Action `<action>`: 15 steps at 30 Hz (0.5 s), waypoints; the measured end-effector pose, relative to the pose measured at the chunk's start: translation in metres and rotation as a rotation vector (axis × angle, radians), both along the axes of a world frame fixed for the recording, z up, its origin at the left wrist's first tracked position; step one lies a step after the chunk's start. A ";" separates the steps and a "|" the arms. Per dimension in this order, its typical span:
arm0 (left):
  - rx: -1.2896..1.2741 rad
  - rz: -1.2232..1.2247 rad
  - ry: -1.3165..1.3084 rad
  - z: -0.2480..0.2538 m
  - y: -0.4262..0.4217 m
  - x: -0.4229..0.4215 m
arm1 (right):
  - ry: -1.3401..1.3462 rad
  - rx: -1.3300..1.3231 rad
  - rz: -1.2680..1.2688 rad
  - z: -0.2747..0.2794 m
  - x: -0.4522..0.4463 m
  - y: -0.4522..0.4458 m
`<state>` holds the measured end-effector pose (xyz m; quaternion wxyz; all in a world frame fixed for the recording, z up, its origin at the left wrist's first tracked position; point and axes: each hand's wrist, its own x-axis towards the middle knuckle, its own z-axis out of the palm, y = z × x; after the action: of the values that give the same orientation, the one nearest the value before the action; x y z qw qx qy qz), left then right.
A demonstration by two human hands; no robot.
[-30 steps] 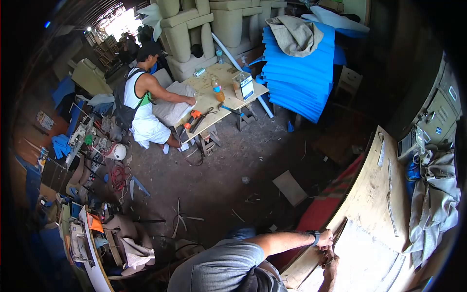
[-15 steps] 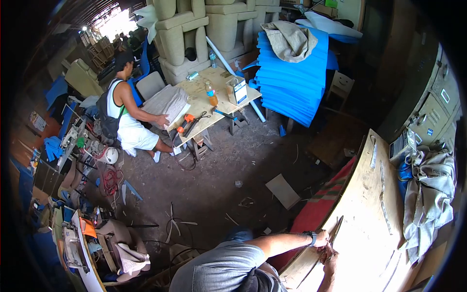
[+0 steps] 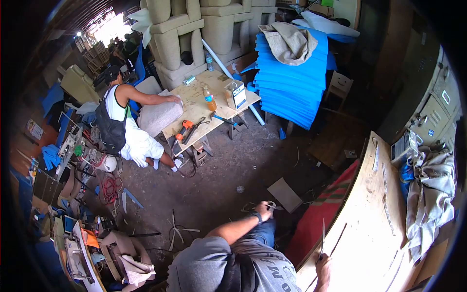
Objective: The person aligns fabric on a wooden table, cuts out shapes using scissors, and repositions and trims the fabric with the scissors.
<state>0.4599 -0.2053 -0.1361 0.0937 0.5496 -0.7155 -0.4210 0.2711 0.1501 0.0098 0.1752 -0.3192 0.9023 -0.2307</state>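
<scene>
My left hand [image 3: 264,210], with a watch at its wrist, is over the floor in front of my body. Its fingers are closed round a small pale piece, too small to make out. My right hand [image 3: 323,266] is at the near edge of the wooden worktable [image 3: 362,194], closed on the handles of scissors [image 3: 323,236], whose blades point up and away. Pale, glaring material [image 3: 360,250] covers the near part of this table. Beside the scissors lies a thin dark strip [image 3: 338,239].
A person [image 3: 119,114] with a backpack handles folded fabric [image 3: 160,113] at another table [image 3: 197,97] with a bottle, can and tools. Blue foam sheets [image 3: 292,80] are stacked beyond. Grey fabric [image 3: 430,194] hangs at right. A flat board [image 3: 284,194] and scraps lie on the floor.
My left hand has moved left, away from my right hand and the table edge. The scissors now stand out in my right hand. The other person has leaned and shifted the fabric.
</scene>
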 end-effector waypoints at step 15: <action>-0.145 -0.732 0.519 0.043 -0.124 -0.219 | -0.730 0.051 -0.590 0.038 -0.003 -0.118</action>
<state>0.2410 -0.3298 -0.0931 0.1534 0.1286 -0.8431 -0.4990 0.2677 0.0325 0.0480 0.4158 0.0576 0.8393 -0.3455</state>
